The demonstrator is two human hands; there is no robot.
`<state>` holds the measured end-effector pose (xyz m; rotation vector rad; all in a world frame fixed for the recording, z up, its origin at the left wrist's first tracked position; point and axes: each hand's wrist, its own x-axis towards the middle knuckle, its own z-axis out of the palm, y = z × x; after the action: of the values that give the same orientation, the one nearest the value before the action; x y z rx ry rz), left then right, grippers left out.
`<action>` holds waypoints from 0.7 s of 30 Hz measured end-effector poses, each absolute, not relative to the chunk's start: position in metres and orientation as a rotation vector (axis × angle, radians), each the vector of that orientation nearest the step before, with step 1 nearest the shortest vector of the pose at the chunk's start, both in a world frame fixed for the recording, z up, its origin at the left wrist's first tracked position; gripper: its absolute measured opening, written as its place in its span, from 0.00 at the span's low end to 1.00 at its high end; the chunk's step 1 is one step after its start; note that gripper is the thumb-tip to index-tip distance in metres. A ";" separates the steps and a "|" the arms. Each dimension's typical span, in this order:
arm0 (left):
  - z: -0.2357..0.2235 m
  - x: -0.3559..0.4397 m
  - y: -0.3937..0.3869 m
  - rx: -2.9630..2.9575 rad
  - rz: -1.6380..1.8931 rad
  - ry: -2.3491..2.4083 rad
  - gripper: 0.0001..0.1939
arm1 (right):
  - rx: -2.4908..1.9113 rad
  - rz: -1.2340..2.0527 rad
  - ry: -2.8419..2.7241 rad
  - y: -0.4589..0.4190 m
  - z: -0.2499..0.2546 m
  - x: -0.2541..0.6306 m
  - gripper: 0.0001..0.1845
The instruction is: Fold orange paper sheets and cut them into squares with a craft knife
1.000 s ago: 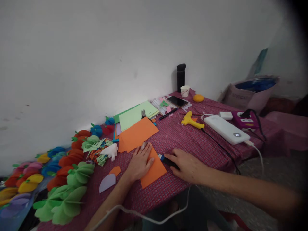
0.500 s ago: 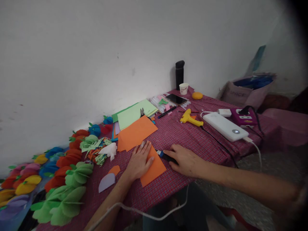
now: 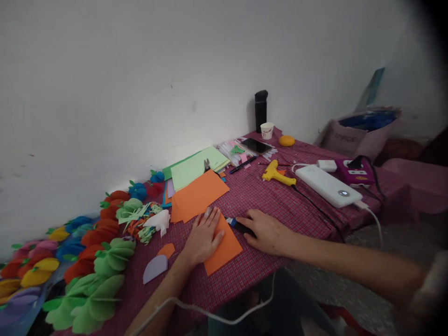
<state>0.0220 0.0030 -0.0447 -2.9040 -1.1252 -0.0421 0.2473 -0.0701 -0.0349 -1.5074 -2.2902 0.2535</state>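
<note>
My left hand [image 3: 204, 238] lies flat on a folded-looking orange sheet of paper [image 3: 224, 254], fingers stretched out, pressing it to the table. Wrapped around the dark handle of a utility knife [image 3: 241, 227] is my right hand [image 3: 268, 232]. The knife's tip points left and lies at the right edge of the orange sheet; whether the blade touches the paper I cannot tell. Larger orange sheets [image 3: 201, 196] lie just beyond my left fingertips. Left of my left wrist are a lilac half-round paper piece [image 3: 156, 269] and a small orange cut piece [image 3: 166, 250].
Paper fruit shapes [image 3: 101, 298] crowd the left, beside paper scraps [image 3: 143, 221]. Scissors [image 3: 207, 164] lie on green sheets [image 3: 189, 168]. Behind are a phone [image 3: 257, 145], cup [image 3: 267, 131] and black bottle [image 3: 261, 112]. At right are a yellow glue gun [image 3: 276, 174], power bank [image 3: 327, 185] and cables.
</note>
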 end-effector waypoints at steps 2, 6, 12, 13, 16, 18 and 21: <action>-0.044 0.022 0.003 -2.900 -0.037 -1.124 0.30 | -1.514 0.252 -2.287 -0.067 -0.034 0.245 0.23; -0.043 0.023 0.003 -2.892 -0.024 -1.129 0.31 | -1.528 0.264 -2.262 -0.066 -0.035 0.247 0.22; -0.042 0.023 0.002 -2.902 -0.023 -1.124 0.31 | -1.538 0.262 -2.255 -0.062 -0.035 0.247 0.21; -0.042 0.023 0.002 -2.902 -0.026 -1.126 0.31 | -1.543 0.261 -2.256 -0.060 -0.035 0.245 0.21; -0.042 0.023 0.002 -2.899 -0.024 -1.130 0.31 | -1.544 0.256 -2.263 -0.055 -0.036 0.243 0.20; -0.042 0.022 0.002 -2.894 -0.021 -1.128 0.31 | -1.543 0.253 -2.256 -0.055 -0.037 0.244 0.21; -0.043 0.022 0.002 -2.892 -0.017 -1.121 0.31 | -1.539 0.251 -2.244 -0.057 -0.038 0.246 0.21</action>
<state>0.0225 0.0023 -0.0429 -2.8918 -1.1208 -0.0167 0.2461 -0.0568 -0.0376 -1.5392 -2.2443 0.2510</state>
